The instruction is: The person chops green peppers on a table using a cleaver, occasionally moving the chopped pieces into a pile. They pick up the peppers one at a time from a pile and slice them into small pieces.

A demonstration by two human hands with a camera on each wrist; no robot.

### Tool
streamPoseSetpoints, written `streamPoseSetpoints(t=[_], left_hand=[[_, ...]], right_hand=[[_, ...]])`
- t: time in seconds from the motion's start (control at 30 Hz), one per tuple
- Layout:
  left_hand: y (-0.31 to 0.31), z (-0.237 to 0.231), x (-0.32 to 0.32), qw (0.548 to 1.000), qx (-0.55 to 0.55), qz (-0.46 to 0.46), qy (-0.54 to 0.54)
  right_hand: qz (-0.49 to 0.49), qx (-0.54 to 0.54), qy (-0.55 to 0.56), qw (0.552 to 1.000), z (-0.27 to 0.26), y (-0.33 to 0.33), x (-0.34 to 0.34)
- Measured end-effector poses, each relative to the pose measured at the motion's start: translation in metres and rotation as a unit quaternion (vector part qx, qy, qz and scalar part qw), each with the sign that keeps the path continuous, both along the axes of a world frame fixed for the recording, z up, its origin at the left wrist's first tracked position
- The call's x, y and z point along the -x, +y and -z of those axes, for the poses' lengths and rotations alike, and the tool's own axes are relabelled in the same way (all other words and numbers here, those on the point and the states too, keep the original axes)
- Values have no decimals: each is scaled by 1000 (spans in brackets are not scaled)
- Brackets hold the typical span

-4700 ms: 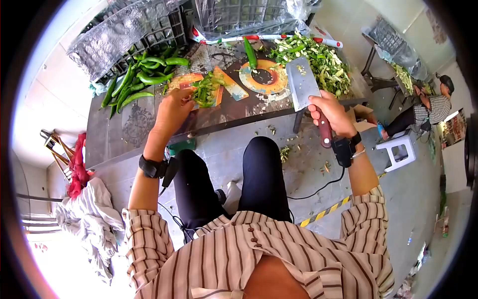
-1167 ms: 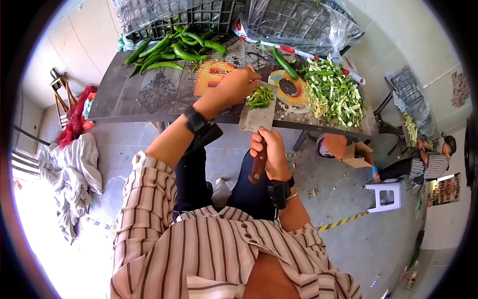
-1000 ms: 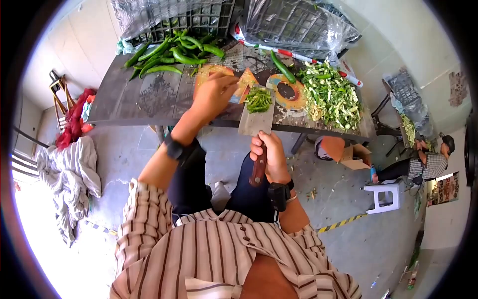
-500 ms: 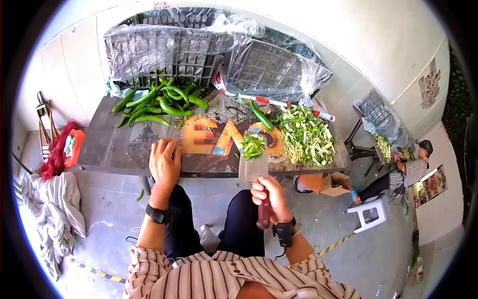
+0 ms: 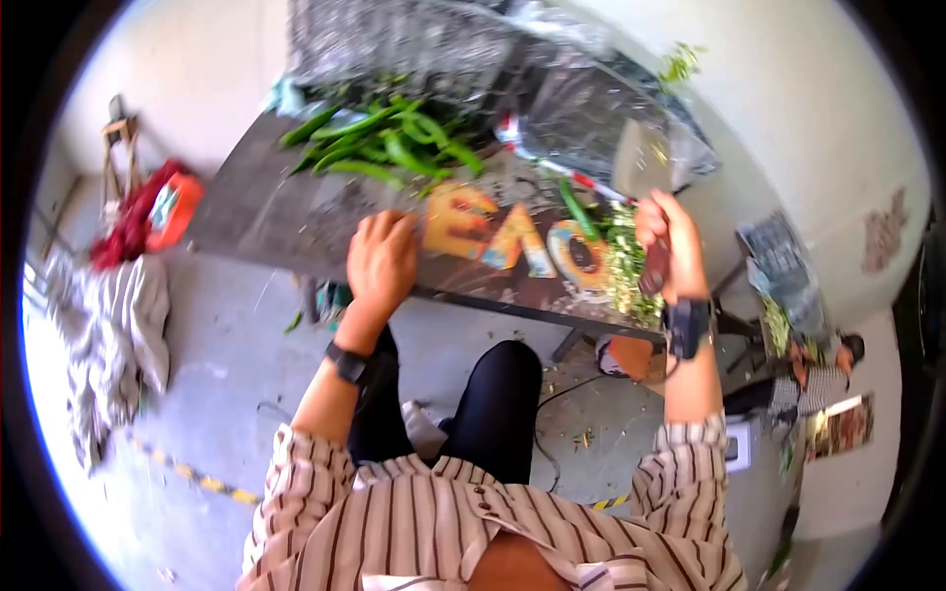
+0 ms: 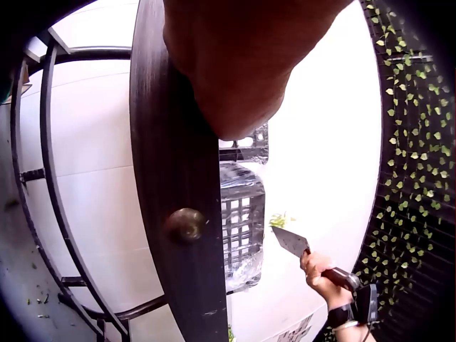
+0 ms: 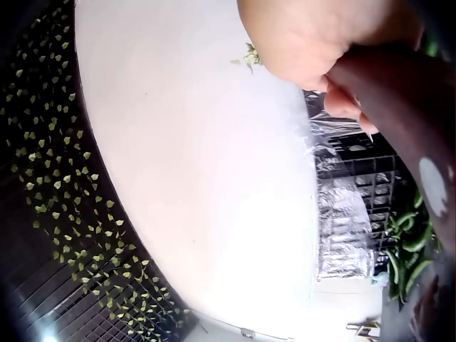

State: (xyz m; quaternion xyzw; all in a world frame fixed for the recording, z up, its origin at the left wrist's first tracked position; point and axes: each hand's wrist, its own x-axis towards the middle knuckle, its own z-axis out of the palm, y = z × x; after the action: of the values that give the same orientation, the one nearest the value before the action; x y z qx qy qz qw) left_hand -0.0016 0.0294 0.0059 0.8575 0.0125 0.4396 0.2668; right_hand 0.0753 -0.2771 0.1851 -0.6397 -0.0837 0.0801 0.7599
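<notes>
My right hand (image 5: 670, 236) grips the dark red handle of a cleaver (image 5: 642, 163) raised over the table's right side, its broad blade pointing away. Chopped green pepper (image 5: 680, 62) is in mid-air beyond the blade, against the wall; the left wrist view also shows these pepper bits (image 6: 279, 221) off the blade's tip. Below the blade lies a heap of chopped peppers (image 5: 628, 261), partly hidden by my right hand. My left hand (image 5: 382, 258) rests at the table's front edge with relaxed fingers, holding nothing. One whole green pepper (image 5: 578, 209) lies left of the heap.
A pile of whole green peppers (image 5: 384, 143) lies at the table's back left, before a plastic-wrapped black crate (image 5: 394, 44). A red and white tube (image 5: 581, 182) lies along the back. Orange letter shapes mark the table (image 5: 286, 212). Another person (image 5: 813, 379) sits at far right.
The cleaver has swung up and right from the table's front, and the chopped pepper on its blade has flown off. My left hand, earlier at the blade, has drawn back to the table edge.
</notes>
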Motion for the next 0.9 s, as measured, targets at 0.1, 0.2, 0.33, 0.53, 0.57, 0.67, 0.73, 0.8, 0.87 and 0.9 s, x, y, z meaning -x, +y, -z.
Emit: streamPoseSetpoints(t=[0.1,0.2,0.33,0.53,0.57,0.67,0.73,0.8,0.87,0.9], left_hand=[[1,5,-3,1000,4,9,-7],[1,6,-3,1000,1,5,-13],[2,4,0,1000,20,13,-6],[26,-10,14,998,44,0,-49],[34,-10,14,998,45,-26,-42],[58,-6,12,994,53,-81,-44],[66,1,9,994,56,-92,-34],[67,7,7,993,46,-113,-12],[64,2,7,994,48,-101,-5],[64,3,7,993,49,-103,1]], right_hand=[[22,-38,60,997,31,5,36],[20,-18,81,996,45,14,70],[-25,10,120,992,66,24,85],[-131,8,183,974,89,66,102],[-154,3,192,969,94,76,103],[-226,-12,202,953,108,109,100],[-256,6,196,947,118,131,92],[-267,1,184,946,123,152,83],[-255,-10,177,951,129,167,71],[-248,-15,173,953,131,170,66]])
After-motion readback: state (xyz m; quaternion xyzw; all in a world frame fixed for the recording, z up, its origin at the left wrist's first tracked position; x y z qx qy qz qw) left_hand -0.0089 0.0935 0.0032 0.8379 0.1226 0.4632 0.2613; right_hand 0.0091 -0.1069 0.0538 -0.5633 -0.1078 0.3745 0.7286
